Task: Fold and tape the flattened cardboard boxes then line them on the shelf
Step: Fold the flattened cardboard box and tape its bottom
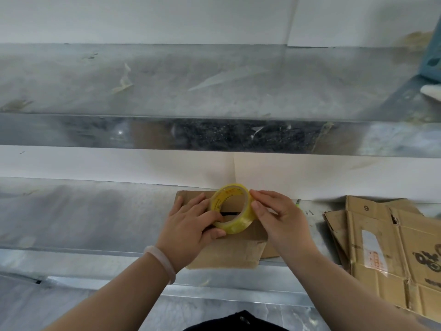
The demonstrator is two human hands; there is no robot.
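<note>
Cardboard box [229, 254], folded, lies on the lower shelf [95, 211], its near edge overhanging the front, directly beneath the 2 hands. Left hand [188, 225] grips the tape roll [236, 226] at its lower left; right hand [279, 216] fingers [260, 195], pressed together, pinch its right rim. The flap seam [230, 213] runs left-right just beyond the roll's near band, so tape would likely be drawn along that axis.

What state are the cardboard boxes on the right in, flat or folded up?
Flat: the cardboard boxes lie stacked as flattened sheets on the shelf.
</note>
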